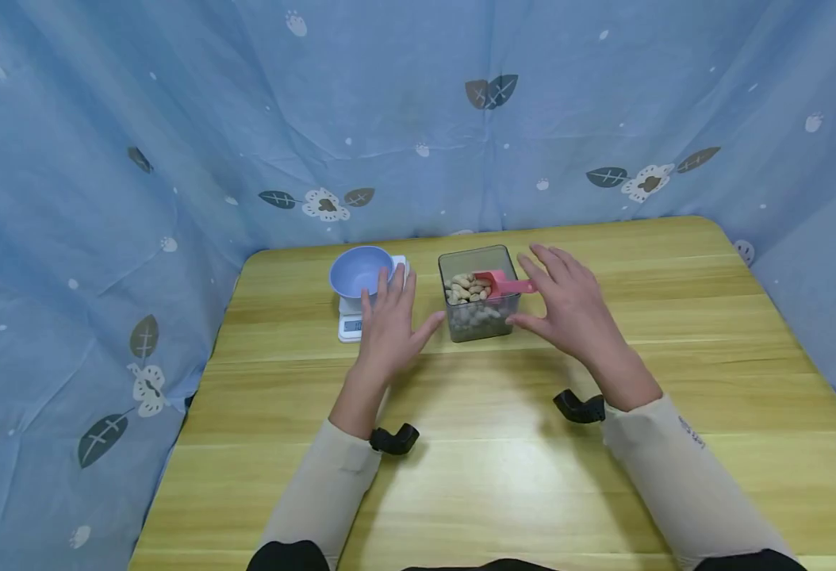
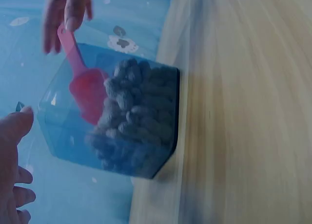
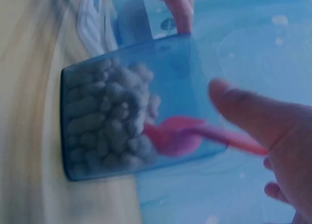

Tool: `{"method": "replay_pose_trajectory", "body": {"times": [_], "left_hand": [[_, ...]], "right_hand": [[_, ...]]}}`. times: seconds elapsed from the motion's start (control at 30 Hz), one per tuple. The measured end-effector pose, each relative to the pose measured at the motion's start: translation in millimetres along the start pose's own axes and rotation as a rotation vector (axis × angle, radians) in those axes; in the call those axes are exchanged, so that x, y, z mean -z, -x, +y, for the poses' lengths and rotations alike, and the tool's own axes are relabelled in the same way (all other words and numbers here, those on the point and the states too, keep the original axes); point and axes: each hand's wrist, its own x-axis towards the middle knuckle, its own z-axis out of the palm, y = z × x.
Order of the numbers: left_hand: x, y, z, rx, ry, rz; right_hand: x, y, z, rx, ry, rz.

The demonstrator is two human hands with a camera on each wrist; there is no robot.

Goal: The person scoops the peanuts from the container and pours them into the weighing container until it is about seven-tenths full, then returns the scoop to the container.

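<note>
A clear square container (image 1: 477, 321) of peanuts (image 1: 466, 289) stands on the wooden table (image 1: 504, 468), with a pink scoop (image 1: 498, 283) lying in it, handle pointing right. My left hand (image 1: 418, 305) hovers open just left of the container, thumb toward its wall. My right hand (image 1: 542, 297) is open on the other side, fingers spread over the scoop's handle end. The left wrist view shows the container (image 2: 161, 83), the scoop (image 2: 85, 90) and my right fingertips (image 2: 73, 14) by the handle tip. The right wrist view has my thumb (image 3: 253, 112) before the scoop (image 3: 178, 136). Contact cannot be told.
A light blue bowl (image 1: 359, 271) sits on a small white scale (image 1: 350, 323) left of the container, just beyond my left hand. Blue leaf-print cloth (image 1: 418, 119) surrounds the table on three sides. Black wrist mounts (image 1: 393, 440) hang under both sleeves.
</note>
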Motion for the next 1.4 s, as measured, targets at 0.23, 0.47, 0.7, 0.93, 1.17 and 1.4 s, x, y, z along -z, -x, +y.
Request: {"method": "replay_pose_trajectory", "body": {"times": [0.23,0.47,0.7,0.93,1.17,1.4], "left_hand": [[-3.5,-6.3,14.2,-0.056,0.097,-0.001],[-9.2,-8.6,23.4,-0.087,0.152,0.043],[-9.7,-11.6,27.6,-0.102,0.195,0.043],[-9.4,-13.8,29.2,-0.071,0.249,0.032],[-7.5,-14.7,29.9,-0.047,0.281,0.027],[-8.0,-15.5,27.9,-0.049,0.315,0.034]], "right_hand": [[8.5,-18.3,-14.4,0.254,0.086,0.085],[14.6,-29.4,-18.3,0.298,0.168,0.030],[20.8,-41.1,-18.1,0.284,0.276,-0.093],[16.2,-57.7,-20.4,0.229,0.357,-0.188],[3.6,-72.6,-22.8,0.121,0.277,-0.285],[-11.2,-81.8,-20.6,0.139,0.130,-0.358]]}}
